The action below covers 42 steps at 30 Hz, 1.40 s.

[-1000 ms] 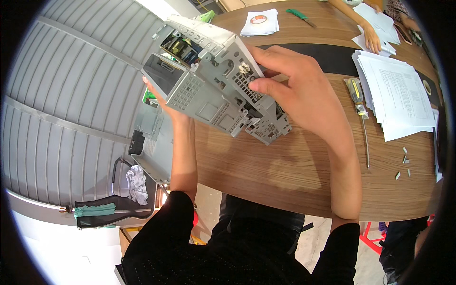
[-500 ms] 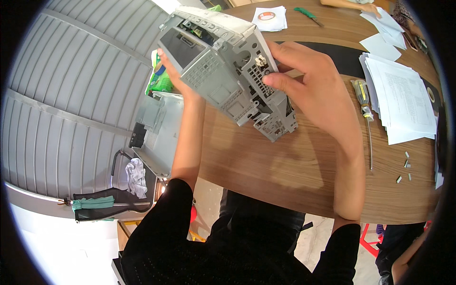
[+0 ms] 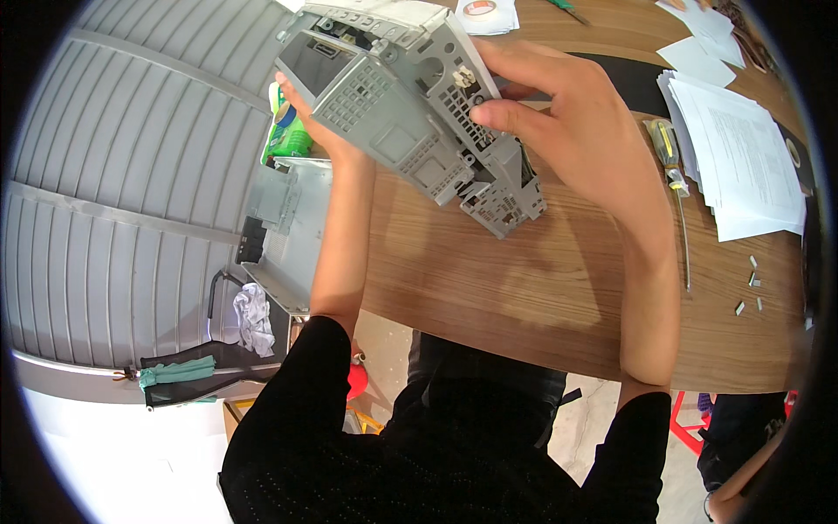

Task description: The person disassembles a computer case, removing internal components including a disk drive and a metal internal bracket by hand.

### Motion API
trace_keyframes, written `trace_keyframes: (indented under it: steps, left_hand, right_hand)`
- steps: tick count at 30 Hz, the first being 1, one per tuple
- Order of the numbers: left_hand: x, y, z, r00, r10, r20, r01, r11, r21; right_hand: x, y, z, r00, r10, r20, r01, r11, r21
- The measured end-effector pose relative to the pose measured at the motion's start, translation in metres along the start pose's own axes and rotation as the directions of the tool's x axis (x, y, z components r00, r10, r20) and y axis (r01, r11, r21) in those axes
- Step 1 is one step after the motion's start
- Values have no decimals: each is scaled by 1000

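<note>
Tilted above the wooden table, a grey metal computer case (image 3: 384,135) shows its perforated panels, open drive bay and brackets. My left hand (image 3: 307,113) is closed on its left side, with most of the fingers hidden behind the metal. On the right side, my right hand (image 3: 572,109) grips the case edge, thumb on the perforated panel near a small white connector (image 3: 463,79) and fingers around the back. The case's lower narrow end hangs over the tabletop; whether it touches the wood, I cannot tell.
A yellow-and-clear-handled screwdriver (image 3: 667,157) lies right of my right arm, beside stacked papers (image 3: 742,157). Small pale pieces (image 3: 753,281) are scattered nearby. A metal cover (image 3: 301,223) and a green package (image 3: 290,140) sit left. Another person's hand (image 3: 694,3) is at the far right.
The case has shifted slightly left in my hands, both still gripping it. The whole view has moved a little, so the table and papers appear higher.
</note>
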<state>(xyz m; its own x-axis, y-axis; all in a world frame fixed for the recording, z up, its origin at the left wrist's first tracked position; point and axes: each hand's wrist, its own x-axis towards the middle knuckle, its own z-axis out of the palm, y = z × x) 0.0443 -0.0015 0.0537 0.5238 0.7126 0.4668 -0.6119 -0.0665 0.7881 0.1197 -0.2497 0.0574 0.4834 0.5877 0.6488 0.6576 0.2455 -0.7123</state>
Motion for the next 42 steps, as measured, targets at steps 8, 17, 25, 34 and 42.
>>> trace_keyframes:
  steps: [8,17,25,34,42]
  left_hand:
    - [-7,-1,4,993,98,-61,-88,985,151]
    - [-15,-11,-5,980,182,-83,-162,965,204]
    - [-31,-5,20,937,302,-177,-237,918,317]
    - [-35,1,9,964,267,7,-253,904,344]
    - [-11,-3,-19,981,-3,195,-94,868,488]
  right_hand:
    - [1,-3,-3,999,50,22,-50,999,-15]
    - [4,0,-13,992,109,68,-107,994,-32]
    - [-2,-7,-16,991,103,86,-115,981,155]
    - [-4,1,24,979,60,-194,-70,997,-42]
    - [-2,8,9,984,134,-116,-134,991,4]
